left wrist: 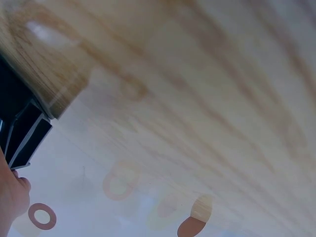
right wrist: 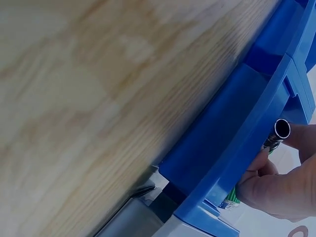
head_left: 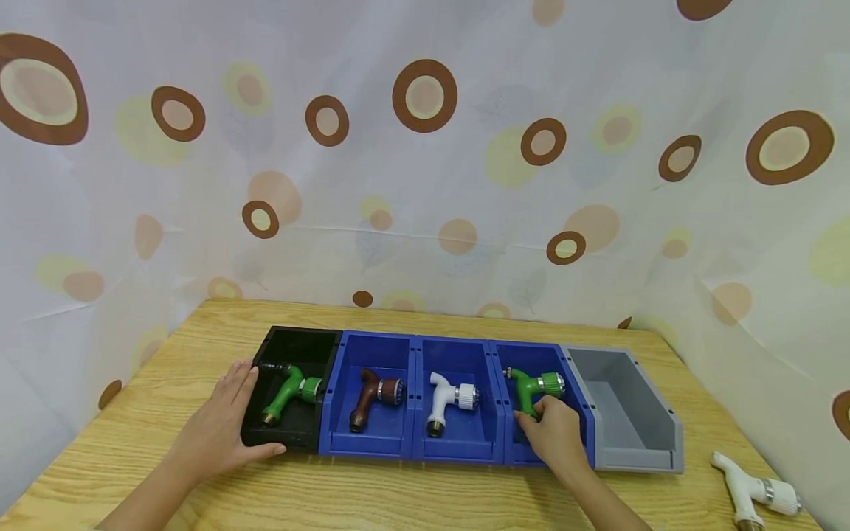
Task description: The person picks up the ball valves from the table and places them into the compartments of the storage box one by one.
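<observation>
In the head view, my right hand (head_left: 556, 431) reaches into the rightmost blue bin (head_left: 531, 352) and pinches a green tap (head_left: 527, 386) by its lower body. The right wrist view shows that tap's open threaded end (right wrist: 282, 129) sticking out between thumb and fingers, just above the bin's front edge. My left hand (head_left: 215, 426) rests against the left side of the black bin (head_left: 312, 338), fingers straight along the wall and thumb at the front. Inside the black bin lies another green tap (head_left: 289, 391).
A brown tap (head_left: 364, 402) and a white tap (head_left: 440, 398) lie in the other two blue bins. A grey bin (head_left: 640, 461) closes the row at the right. Another white tap (head_left: 745, 487) lies on the wooden table (head_left: 372, 494), near its right edge. Patterned cloth (head_left: 425, 177) hangs behind.
</observation>
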{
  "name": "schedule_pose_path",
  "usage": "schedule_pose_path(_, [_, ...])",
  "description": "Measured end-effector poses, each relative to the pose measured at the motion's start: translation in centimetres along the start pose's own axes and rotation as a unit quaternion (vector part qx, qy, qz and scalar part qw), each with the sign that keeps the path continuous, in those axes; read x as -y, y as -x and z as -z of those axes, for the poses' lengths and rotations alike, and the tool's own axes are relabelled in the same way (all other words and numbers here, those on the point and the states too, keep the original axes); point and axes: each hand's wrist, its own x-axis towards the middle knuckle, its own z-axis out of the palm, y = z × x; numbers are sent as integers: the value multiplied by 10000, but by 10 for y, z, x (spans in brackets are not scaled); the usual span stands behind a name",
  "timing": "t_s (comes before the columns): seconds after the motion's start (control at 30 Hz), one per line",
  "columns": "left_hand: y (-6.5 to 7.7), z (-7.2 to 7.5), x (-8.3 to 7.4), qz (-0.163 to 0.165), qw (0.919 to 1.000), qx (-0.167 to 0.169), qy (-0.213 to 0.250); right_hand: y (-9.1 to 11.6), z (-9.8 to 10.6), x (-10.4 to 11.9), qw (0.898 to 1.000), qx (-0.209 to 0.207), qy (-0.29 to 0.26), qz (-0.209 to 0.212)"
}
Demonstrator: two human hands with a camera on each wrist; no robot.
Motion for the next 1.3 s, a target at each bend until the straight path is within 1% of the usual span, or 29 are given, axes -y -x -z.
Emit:
schedule_pose_path(0.23, [0,0,0,-55,10000,-79,-12,-3,-2,-2,9999,56,44,77])
schedule_pose_path(0.57, [0,-1,0,-97,9999,-122,-24,-4,-5,-2,9999,101,132,-10])
schedule_pose_path(0.83, [-1,0,0,-84,9999,-112,-28,-9,-7,-3,9992,263,224,-178])
schedule_pose_path(1.0, [-2,-1,1,-88,9998,-131,-92,-12,-9,-3,9982,433,247,-318])
schedule_pose_path(1.3, [0,-2,1,-122,9997,-179,-82,-14,-9,-4,9919,871,447,-808])
